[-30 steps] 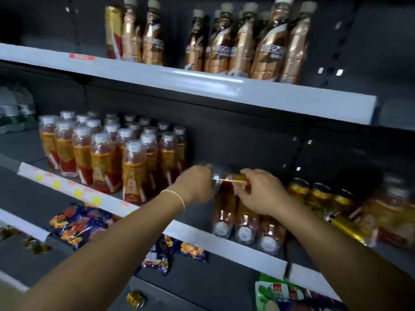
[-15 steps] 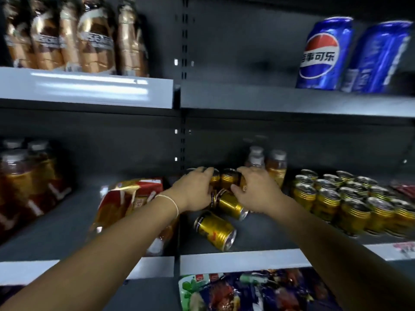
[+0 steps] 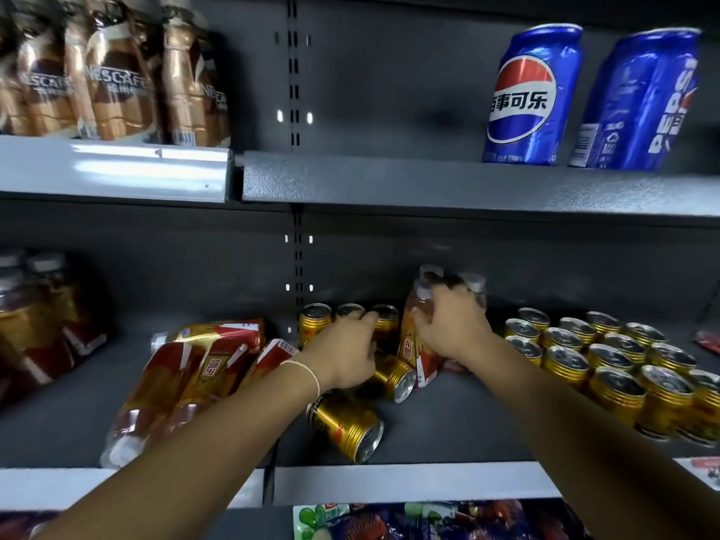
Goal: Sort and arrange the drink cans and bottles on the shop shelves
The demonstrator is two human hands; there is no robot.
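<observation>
Head cam: our R hand (image 3: 452, 325) curls its fingers round a tilted tea bottle (image 3: 412, 344), just behind and right of the tipped gold can (image 3: 345, 426). L hand (image 3: 343, 354) reaches over upright gold cans (image 3: 313, 321) behind that can, fingertips at one lid; grip we can't tell.

Our right hand (image 3: 448, 325) wraps the tea bottle (image 3: 412, 346), so most of its label is covered, and the bottles behind it (image 3: 474, 284) barely peek out. The tipped gold can (image 3: 394, 378) under our left hand (image 3: 343, 356) is half hidden, and honestly we can't tell if those fingers grip anything. Far left of that hand the blurry bottles (image 3: 35, 325) get cut by the edge. Right of our right hand, the last upright cans (image 3: 707, 407) run out of frame.
</observation>
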